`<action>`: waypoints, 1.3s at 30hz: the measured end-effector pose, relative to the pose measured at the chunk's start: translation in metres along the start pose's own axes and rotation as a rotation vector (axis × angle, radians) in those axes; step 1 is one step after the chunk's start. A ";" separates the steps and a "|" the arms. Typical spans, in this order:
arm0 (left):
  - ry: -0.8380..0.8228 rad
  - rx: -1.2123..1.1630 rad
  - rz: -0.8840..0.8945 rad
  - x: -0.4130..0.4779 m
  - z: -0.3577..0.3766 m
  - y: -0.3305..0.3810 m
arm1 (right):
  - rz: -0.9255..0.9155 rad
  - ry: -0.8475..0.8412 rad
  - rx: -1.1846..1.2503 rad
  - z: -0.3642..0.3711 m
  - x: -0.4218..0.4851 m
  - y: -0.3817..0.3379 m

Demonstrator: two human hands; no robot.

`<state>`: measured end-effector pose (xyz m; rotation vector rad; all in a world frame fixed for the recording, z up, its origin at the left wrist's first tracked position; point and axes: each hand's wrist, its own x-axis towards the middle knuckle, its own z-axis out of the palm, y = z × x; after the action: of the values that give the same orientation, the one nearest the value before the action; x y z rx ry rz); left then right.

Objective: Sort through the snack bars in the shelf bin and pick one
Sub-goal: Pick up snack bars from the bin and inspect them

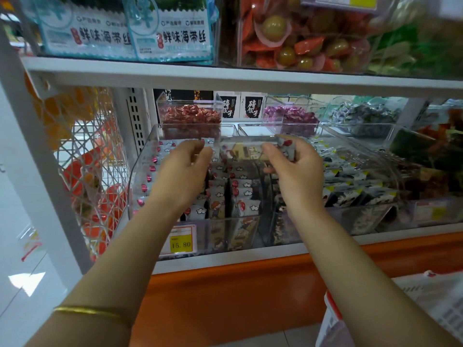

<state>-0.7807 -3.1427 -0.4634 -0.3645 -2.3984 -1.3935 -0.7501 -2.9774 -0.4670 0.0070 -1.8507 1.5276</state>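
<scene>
Centre of frame: left hand (183, 171) fingertips curl away behind the knuckles, so whether they pinch a wrapper cannot be told. Just right of it, snack bar (248, 151) gripped by right hand (298, 171) is blurred, print unreadable, right end covered by the fingers. Upper left, seaweed packets (170, 33) cut off by the top edge; lower centre, price tag (180, 240) small print above 15.80 too small to read.

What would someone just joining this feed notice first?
Both hands are up over the clear bin on the lower shelf: the right hand pinches a snack bar above the packed rows, the left hand curls just beside it. Below, a yellow price tag reading 15.80 sits at the bin's front, and a gold bangle rings the left forearm.
</scene>
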 end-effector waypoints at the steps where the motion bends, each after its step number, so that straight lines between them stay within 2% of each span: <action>1: -0.034 0.116 0.047 0.005 0.003 -0.004 | 0.026 0.038 0.003 -0.001 0.002 0.003; 6: -0.433 0.727 0.202 0.017 0.025 -0.023 | 0.086 0.072 0.022 -0.002 0.006 0.010; 11: -0.530 0.937 0.223 0.017 0.030 -0.027 | 0.063 0.062 -0.053 -0.002 0.006 0.008; 19: -0.520 0.776 0.180 -0.005 0.009 -0.010 | -0.146 -0.082 -0.280 0.010 0.010 -0.001; 25: -0.548 0.723 0.185 -0.015 -0.002 -0.014 | -0.324 -0.445 -0.693 0.046 0.032 -0.002; 28: -0.543 0.715 0.200 -0.016 -0.008 -0.017 | -0.334 -0.637 -0.928 0.062 0.038 0.000; 31: -0.549 0.685 0.203 -0.017 -0.013 -0.018 | -0.341 -0.758 -1.126 0.073 0.040 0.002; 35: -0.585 0.551 0.200 -0.017 -0.022 -0.015 | -0.264 -0.889 -1.145 0.076 0.045 -0.002; 39: -0.503 0.536 0.189 -0.011 -0.034 -0.014 | -0.256 -0.998 -1.153 0.082 0.043 -0.001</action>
<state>-0.7703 -3.1796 -0.4634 -0.8408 -2.9072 -0.5780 -0.8240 -3.0296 -0.4468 0.5123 -3.0883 0.0228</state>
